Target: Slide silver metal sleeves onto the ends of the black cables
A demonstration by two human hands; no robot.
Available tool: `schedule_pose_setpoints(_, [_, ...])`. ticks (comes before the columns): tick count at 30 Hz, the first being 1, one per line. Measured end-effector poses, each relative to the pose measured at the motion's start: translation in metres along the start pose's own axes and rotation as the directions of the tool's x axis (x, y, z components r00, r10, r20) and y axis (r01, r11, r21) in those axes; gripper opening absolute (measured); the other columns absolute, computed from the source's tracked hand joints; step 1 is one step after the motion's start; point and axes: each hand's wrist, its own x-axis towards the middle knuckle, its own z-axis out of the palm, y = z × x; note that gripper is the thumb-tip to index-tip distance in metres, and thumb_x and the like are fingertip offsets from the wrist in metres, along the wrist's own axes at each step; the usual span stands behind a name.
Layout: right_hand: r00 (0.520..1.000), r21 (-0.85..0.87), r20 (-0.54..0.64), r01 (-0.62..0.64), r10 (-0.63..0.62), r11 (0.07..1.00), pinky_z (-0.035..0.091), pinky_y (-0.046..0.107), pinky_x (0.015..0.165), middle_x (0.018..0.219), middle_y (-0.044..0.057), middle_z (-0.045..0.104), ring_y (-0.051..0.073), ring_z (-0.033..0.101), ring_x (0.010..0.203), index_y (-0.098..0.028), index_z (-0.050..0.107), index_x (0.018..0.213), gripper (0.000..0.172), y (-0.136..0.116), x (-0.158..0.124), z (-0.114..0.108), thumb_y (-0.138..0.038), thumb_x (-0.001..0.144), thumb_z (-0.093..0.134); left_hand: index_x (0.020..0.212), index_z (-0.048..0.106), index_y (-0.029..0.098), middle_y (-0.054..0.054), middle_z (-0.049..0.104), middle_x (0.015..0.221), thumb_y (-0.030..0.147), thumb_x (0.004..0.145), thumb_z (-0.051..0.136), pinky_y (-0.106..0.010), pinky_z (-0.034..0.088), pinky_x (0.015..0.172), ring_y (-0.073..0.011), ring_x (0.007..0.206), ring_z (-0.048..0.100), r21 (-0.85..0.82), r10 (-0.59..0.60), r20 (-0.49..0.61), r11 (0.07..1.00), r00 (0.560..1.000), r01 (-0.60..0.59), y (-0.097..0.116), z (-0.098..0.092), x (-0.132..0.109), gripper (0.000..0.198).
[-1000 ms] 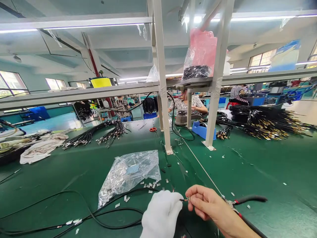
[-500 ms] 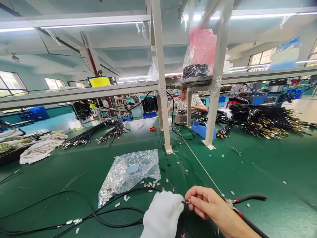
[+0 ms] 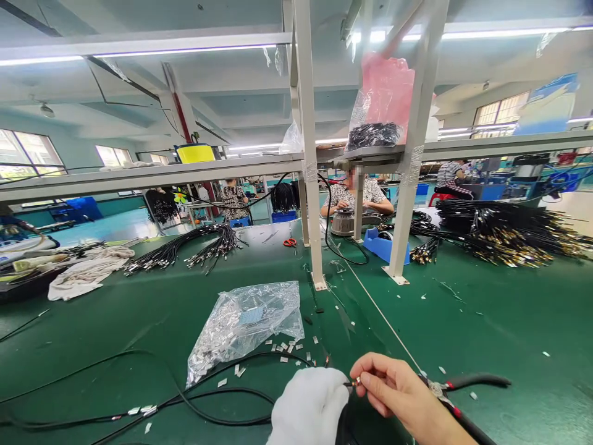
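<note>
White-gloved left hand (image 3: 309, 408) clenched on a thin black cable end (image 3: 348, 384), low centre over the green bench (image 3: 486, 321). Bare right hand (image 3: 393, 395) pinches the small metal terminal (image 3: 357, 382) at its tip. Red-and-black pliers (image 3: 456, 395) lie just right. Beyond: clear plastic bag of metal parts (image 3: 245, 324), then black cable bundles (image 3: 185, 250).

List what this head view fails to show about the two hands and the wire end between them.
- Small metal piece: too small to identify, half covered by the right hand.
- Left hand: white glove hides its fingers; the bottom edge cuts off the wrist.
- Pliers: tips hidden behind the right hand.
- Black cable: its end under the glove is out of sight.
</note>
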Motion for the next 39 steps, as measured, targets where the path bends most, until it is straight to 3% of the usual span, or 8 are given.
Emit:
schedule_pose_setpoints(6, [0.992, -0.266, -0.045, 0.105, -0.122, 0.958, 0.036, 0.028, 0.057, 0.072, 0.001, 0.064, 0.013, 0.047, 0.057, -0.021, 0.072, 0.092, 0.041, 0.011, -0.005, -0.004, -0.061, 0.086, 0.062, 0.096, 0.072, 0.031, 0.000, 0.075, 0.096, 0.029, 0.095, 0.044, -0.035, 0.054, 0.083, -0.0242, 0.095, 0.069, 0.067, -0.063, 0.052, 0.996, 0.997, 0.059, 0.003, 0.001, 0.002, 0.028])
schedule_pose_setpoints(14, [0.996, -0.282, -0.007, 0.089, -0.094, 0.955, 0.044, 0.028, 0.062, 0.082, 0.004, 0.069, 0.015, 0.051, 0.061, -0.022, 0.072, 0.103, 0.051, 0.024, -0.004, -0.013, -0.068, 0.089, 0.055, 0.093, 0.069, 0.030, 0.002, 0.075, 0.094, 0.032, 0.099, 0.041, -0.034, 0.051, 0.078, -0.0240, 0.092, 0.069, 0.107, -0.052, 0.096, 0.993, 0.994, 0.042, 0.005, 0.002, 0.002, 0.029])
schedule_pose_setpoints(18, [0.980, -0.464, -0.026, 0.162, -0.196, 0.871, 0.043, 0.027, 0.060, 0.082, 0.004, 0.069, 0.017, 0.054, 0.064, -0.027, 0.073, 0.100, 0.039, 0.024, -0.006, -0.013, -0.060, 0.094, 0.052, 0.098, 0.069, 0.029, 0.000, 0.075, 0.098, 0.033, 0.100, 0.039, -0.037, 0.052, 0.080, -0.0266, 0.095, 0.069, 0.148, -0.058, 0.134, 0.988, 0.989, 0.038, 0.007, 0.001, 0.001, 0.030])
schedule_pose_setpoints(23, [0.955, -0.564, 0.034, 0.261, -0.294, 0.784, 0.047, 0.025, 0.072, 0.091, 0.004, 0.072, 0.020, 0.063, 0.079, -0.030, 0.074, 0.095, 0.030, 0.019, -0.008, -0.011, -0.049, 0.097, 0.052, 0.099, 0.070, 0.027, -0.002, 0.075, 0.098, 0.033, 0.100, 0.040, -0.039, 0.053, 0.078, -0.0297, 0.095, 0.070, 0.142, -0.078, 0.161, 0.988, 0.984, 0.055, 0.012, -0.002, 0.001, 0.031])
schedule_pose_setpoints(28, [0.984, -0.471, 0.010, 0.163, -0.180, 0.867, 0.049, 0.026, 0.076, 0.086, 0.003, 0.071, 0.021, 0.064, 0.081, -0.027, 0.070, 0.103, 0.033, 0.024, -0.009, -0.009, -0.054, 0.096, 0.052, 0.108, 0.067, 0.034, 0.002, 0.074, 0.103, 0.031, 0.099, 0.039, -0.038, 0.054, 0.078, -0.0271, 0.098, 0.069, 0.093, -0.075, 0.160, 0.994, 0.984, 0.061, 0.012, -0.004, -0.001, 0.030])
schedule_pose_setpoints(32, [0.991, -0.341, 0.031, 0.135, -0.132, 0.930, 0.047, 0.027, 0.073, 0.086, 0.003, 0.071, 0.019, 0.062, 0.079, -0.024, 0.065, 0.104, 0.035, 0.029, -0.006, -0.009, -0.056, 0.092, 0.058, 0.112, 0.067, 0.031, -0.005, 0.074, 0.108, 0.032, 0.096, 0.039, -0.043, 0.055, 0.078, -0.0338, 0.103, 0.069, 0.079, -0.063, 0.208, 0.996, 0.976, 0.048, 0.013, -0.008, 0.000, 0.032])
schedule_pose_setpoints(35, [0.996, -0.232, 0.020, 0.095, -0.092, 0.968, 0.041, 0.025, 0.060, 0.077, 0.001, 0.068, 0.014, 0.055, 0.067, -0.022, 0.063, 0.101, 0.041, 0.028, -0.003, -0.009, -0.060, 0.087, 0.065, 0.115, 0.067, 0.031, -0.007, 0.073, 0.109, 0.033, 0.095, 0.040, -0.043, 0.053, 0.078, -0.0354, 0.104, 0.069, 0.076, -0.057, 0.213, 0.996, 0.975, 0.042, 0.012, -0.009, 0.002, 0.033])
schedule_pose_setpoints(39, [0.999, -0.056, 0.050, 0.021, -0.018, 0.998, 0.025, 0.022, 0.046, 0.065, -0.005, 0.059, 0.007, 0.039, 0.048, -0.020, 0.061, 0.097, 0.054, 0.022, -0.002, -0.003, -0.067, 0.075, 0.075, 0.109, 0.066, 0.037, 0.001, 0.074, 0.099, 0.047, 0.094, 0.051, -0.032, 0.047, 0.070, -0.0279, 0.095, 0.069, -0.025, -0.001, 0.117, 1.000, 0.993, 0.004, 0.007, -0.002, 0.000, 0.024])
